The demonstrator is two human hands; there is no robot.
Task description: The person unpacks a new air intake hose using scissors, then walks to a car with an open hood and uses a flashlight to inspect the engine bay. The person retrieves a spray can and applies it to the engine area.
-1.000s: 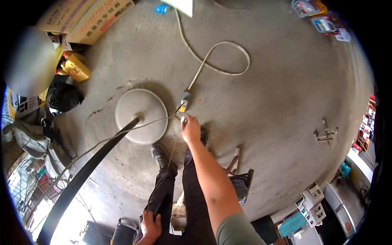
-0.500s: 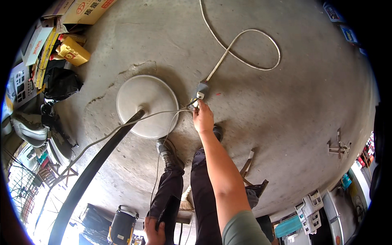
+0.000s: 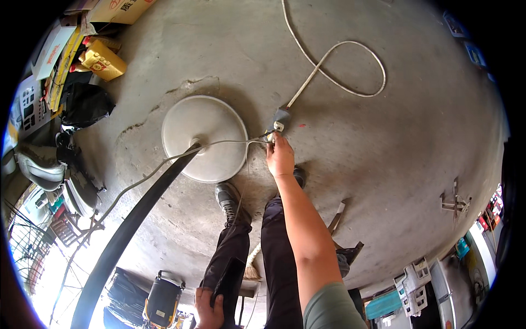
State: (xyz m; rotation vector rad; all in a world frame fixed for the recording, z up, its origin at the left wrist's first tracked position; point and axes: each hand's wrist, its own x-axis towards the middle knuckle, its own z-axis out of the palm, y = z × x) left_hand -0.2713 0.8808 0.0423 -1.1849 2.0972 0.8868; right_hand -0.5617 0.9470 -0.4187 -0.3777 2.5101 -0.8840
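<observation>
My right hand is closed on a small plug at the near end of a grey power strip on the floor. A cord runs left from there, across a round grey stand base and its long black pole. My left hand is low by my thigh, closed on a black flat object, perhaps a phone. My shoes are just below the base; the plug is largely hidden by my fingers.
Cardboard boxes, a yellow jug and a black bag line the left side. A white cable loops ahead. Folded metal frames lie at right; a broom and a wheeled black case are behind me.
My right hand has reached forward from just below the power strip onto its near end, where it stays. My left hand remains by my thigh. The view has shifted slightly.
</observation>
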